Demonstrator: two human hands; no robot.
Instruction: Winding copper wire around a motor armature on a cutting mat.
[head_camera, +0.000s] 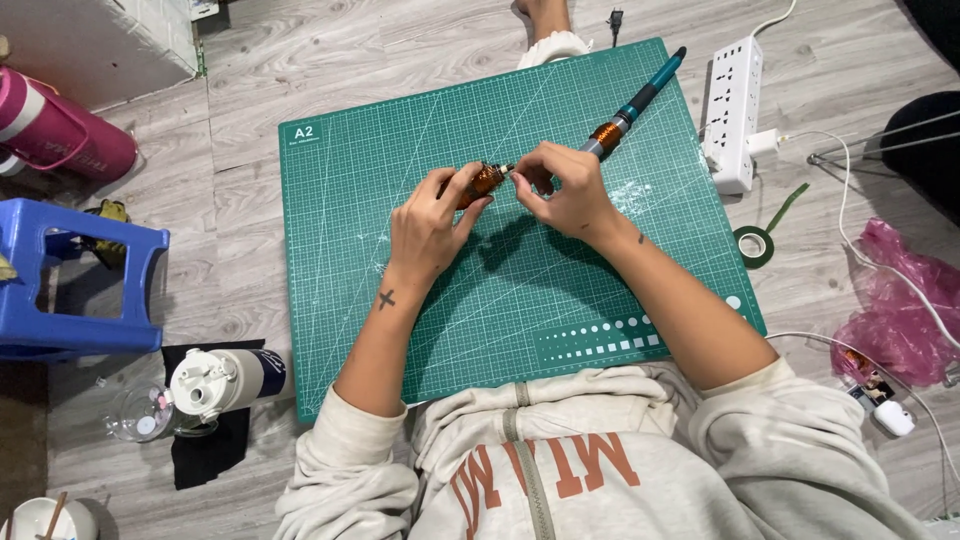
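Over the green cutting mat (400, 300), left hand (425, 225) pinches a copper coil (486, 180) while right hand (565, 190) pinches its tip, teal tool (640, 100) lying just behind.

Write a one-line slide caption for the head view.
Both hands, left hand and right hand, hold a copper-wound rod over a green cutting mat.

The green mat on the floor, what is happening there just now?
A person sits on the floor over a green cutting mat. The left hand holds a small copper-coloured coil, and the right hand pinches at the coil's end with its fingertips. A teal tool with a second copper coil lies on the mat behind the hands, untouched. Beside the mat are a white power strip, a roll of green tape and a pink plastic bag.
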